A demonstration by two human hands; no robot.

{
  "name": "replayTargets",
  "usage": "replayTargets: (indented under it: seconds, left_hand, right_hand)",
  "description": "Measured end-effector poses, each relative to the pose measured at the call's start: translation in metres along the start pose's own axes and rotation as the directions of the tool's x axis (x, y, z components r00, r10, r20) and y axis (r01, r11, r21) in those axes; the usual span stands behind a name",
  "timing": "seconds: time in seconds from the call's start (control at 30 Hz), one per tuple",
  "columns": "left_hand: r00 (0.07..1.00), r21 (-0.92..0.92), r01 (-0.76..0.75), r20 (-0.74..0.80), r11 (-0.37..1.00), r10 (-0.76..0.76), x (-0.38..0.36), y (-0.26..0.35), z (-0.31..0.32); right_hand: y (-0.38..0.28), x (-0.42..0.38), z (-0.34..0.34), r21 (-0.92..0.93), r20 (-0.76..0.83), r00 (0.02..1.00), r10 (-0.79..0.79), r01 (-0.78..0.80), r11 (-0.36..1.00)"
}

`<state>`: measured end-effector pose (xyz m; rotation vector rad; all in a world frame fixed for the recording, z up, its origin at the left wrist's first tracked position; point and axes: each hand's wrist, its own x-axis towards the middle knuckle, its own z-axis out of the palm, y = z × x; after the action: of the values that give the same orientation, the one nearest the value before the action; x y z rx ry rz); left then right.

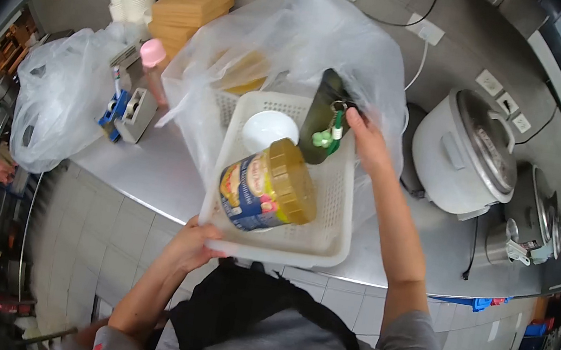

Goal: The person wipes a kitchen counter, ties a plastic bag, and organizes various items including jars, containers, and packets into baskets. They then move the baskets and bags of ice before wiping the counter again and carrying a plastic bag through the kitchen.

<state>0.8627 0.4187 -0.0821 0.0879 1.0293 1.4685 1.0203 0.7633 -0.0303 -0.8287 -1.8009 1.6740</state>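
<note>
White perforated plastic basket [328, 241] sits at the front edge of the steel counter [146, 175], with the left hand [190, 244] curled around its near rim. Inside lie a large plastic jar with a gold lid and blue label [268, 186] on its side, a small white bowl [269, 129] and a dark flat object [321, 109], perhaps a phone, with green charms [324, 138]. The right hand [366, 140] closes its fingers on that dark object. A clear plastic bag [313, 38] billows behind the basket; a white rice cooker [464, 153] stands to the right.
</note>
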Motion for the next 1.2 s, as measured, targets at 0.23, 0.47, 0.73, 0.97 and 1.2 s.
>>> replayTargets:
  seconds: [0.23, 0.47, 0.73, 0.97, 1.2]
  left_hand:
    - [1.000, 0.023, 0.014, -0.027, 1.000, -0.014, -0.016, 0.059, 0.011]
    - [0.984, 0.131, 0.168, 0.032, 0.977, -0.174, -0.020, 0.146, -0.026]
    - [0.974, 0.403, 0.173, 0.066, 0.899, -0.217, -0.014, 0.205, -0.067]
    - [0.942, 0.412, 0.223, 0.141, 0.883, -0.304, -0.014, 0.209, -0.081]
    - [0.893, 0.456, 0.211, 0.270, 0.864, -0.361, -0.036, 0.163, -0.085]
  right_hand:
    - [-0.031, 0.008, 0.025, -0.020, -0.124, 0.981, -0.149, 0.148, 0.989]
    - [-0.077, 0.018, 0.053, -0.055, -0.173, 0.967, -0.187, 0.180, 0.982]
    - [-0.096, -0.032, 0.125, 0.025, -0.297, 0.952, -0.069, 0.080, 0.997]
    - [-0.106, -0.076, 0.149, -0.084, -0.470, 0.846, -0.252, 0.241, 0.967]
    - [-0.052, -0.133, 0.095, 0.115, -0.566, 0.770, -0.295, 0.428, 0.896]
